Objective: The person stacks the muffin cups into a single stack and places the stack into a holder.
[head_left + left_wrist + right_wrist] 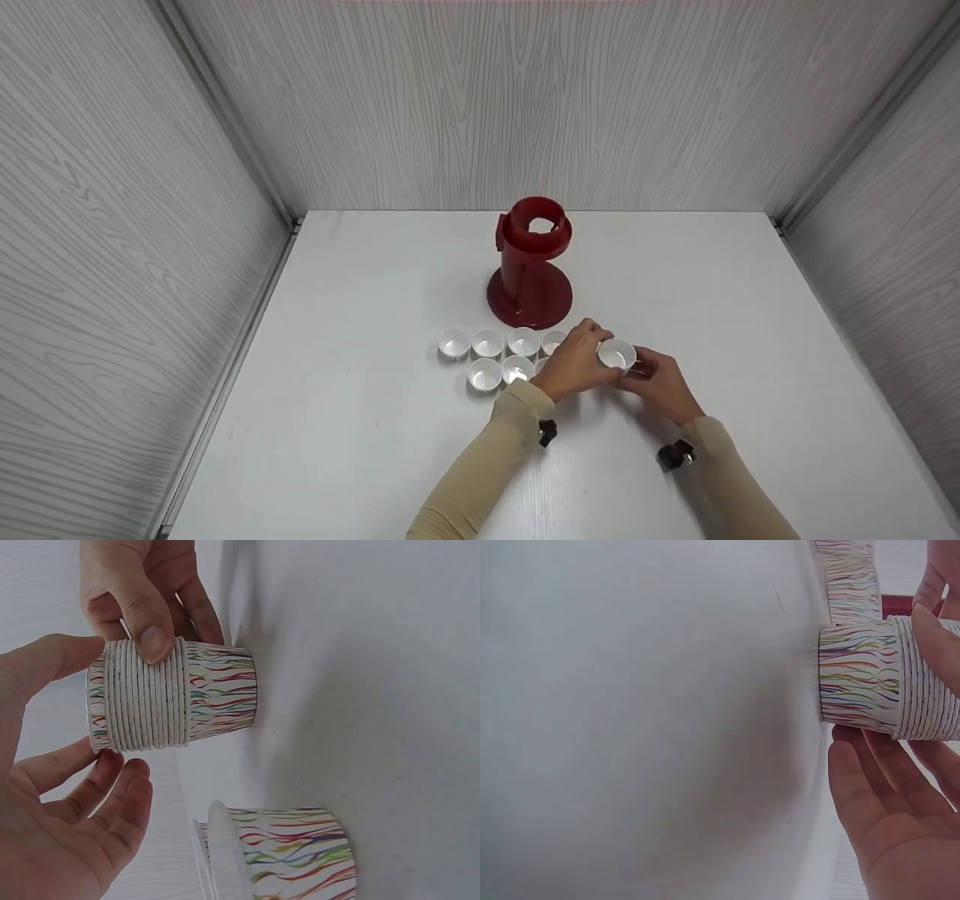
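Note:
A nested stack of striped paper cups [616,354] stands on the white table [360,420], in front and to the right of a red cup dispenser [531,259]. My right hand [639,369] grips the stack from the right, its thumb [146,622] over the ribbed rims and its fingers [870,765] under the stack. My left hand [594,351] comes in from the left, with thumb [52,660] and fingertips [112,772] on the rim of the top cup. In the left wrist view a single striped cup [285,859] stands close beside the stack [172,694].
Several single cups [488,343] stand mouth up in two rows left of my hands, between me and the dispenser. Grey wood-grain walls [112,225] close in the table on the left, back and right.

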{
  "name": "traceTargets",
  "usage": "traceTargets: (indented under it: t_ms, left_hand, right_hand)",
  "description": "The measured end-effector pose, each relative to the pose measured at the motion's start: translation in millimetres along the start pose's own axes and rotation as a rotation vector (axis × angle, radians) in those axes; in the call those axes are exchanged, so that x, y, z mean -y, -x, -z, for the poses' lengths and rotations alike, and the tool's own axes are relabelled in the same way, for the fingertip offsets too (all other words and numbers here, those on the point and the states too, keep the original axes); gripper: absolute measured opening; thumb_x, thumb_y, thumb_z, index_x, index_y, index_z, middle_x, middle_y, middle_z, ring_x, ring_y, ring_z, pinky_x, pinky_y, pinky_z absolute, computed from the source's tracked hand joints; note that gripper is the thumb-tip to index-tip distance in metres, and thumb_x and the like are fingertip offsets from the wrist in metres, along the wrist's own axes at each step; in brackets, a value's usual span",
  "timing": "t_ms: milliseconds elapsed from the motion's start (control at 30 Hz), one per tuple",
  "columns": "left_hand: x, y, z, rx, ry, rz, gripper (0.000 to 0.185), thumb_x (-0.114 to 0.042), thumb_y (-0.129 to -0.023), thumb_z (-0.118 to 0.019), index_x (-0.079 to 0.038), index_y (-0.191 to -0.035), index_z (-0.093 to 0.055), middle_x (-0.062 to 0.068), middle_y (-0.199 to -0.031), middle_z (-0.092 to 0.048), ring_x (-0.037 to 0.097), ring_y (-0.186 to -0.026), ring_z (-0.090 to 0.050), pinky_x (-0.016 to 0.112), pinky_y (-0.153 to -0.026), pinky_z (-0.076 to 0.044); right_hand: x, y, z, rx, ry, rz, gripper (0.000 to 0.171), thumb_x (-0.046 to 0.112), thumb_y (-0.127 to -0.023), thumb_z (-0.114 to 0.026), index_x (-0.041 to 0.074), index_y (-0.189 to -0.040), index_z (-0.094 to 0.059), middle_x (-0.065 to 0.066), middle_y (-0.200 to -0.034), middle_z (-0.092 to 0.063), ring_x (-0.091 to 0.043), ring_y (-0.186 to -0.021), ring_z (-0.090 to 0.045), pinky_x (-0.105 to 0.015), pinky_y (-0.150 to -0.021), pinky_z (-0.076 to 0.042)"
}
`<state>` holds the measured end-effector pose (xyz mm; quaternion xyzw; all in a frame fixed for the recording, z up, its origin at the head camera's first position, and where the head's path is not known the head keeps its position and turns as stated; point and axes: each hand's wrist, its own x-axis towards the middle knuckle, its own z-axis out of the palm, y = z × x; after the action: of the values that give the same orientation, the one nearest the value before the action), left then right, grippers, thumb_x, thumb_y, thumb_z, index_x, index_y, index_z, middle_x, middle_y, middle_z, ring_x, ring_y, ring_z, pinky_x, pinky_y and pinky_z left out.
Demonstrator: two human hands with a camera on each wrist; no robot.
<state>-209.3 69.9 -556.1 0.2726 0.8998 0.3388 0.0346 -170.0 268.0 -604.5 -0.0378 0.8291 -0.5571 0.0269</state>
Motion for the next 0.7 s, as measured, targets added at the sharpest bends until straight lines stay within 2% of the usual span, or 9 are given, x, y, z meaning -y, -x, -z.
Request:
traceTargets:
  t_ms: [167, 400, 700]
  left_hand:
    - [0.4, 0.4, 0.0, 0.027, -0.018, 0.011, 0.062, -0.040, -0.079, -0.084, -0.010, -0.131, -0.069, 0.002, -0.123, -0.060, 0.013, -0.115, -0.059, 0.021, -0.103, -0.050]
    - [-0.2, 2.2, 3.0, 0.044, -0.033, 0.013, 0.060, -0.039, -0.084, -0.082, -0.010, -0.134, -0.068, 0.003, -0.125, -0.060, 0.014, -0.117, -0.058, 0.022, -0.104, -0.049]
    - [-4.2, 1.5, 5.5, 0.085, -0.058, 0.084, 0.063, -0.043, -0.086, -0.082, -0.013, -0.140, -0.066, 0.003, -0.125, -0.060, 0.013, -0.116, -0.059, 0.023, -0.104, -0.050]
  right_hand:
    - [7.2, 3.1, 0.1, 0.018, 0.000, 0.014, 0.058, 0.006, -0.086, -0.082, -0.002, -0.140, -0.061, -0.025, -0.138, -0.065, -0.040, -0.121, -0.067, -0.017, -0.088, -0.056]
    - [4.5, 2.6, 0.5, 0.030, -0.013, 0.007, 0.060, 0.010, -0.086, -0.084, 0.002, -0.141, -0.061, -0.022, -0.139, -0.065, -0.038, -0.120, -0.069, -0.019, -0.088, -0.058]
    - [0.7, 0.6, 1.3, 0.022, -0.003, 0.013, 0.060, 0.011, -0.085, -0.085, 0.003, -0.139, -0.062, -0.022, -0.137, -0.066, -0.038, -0.121, -0.069, -0.018, -0.088, -0.058]
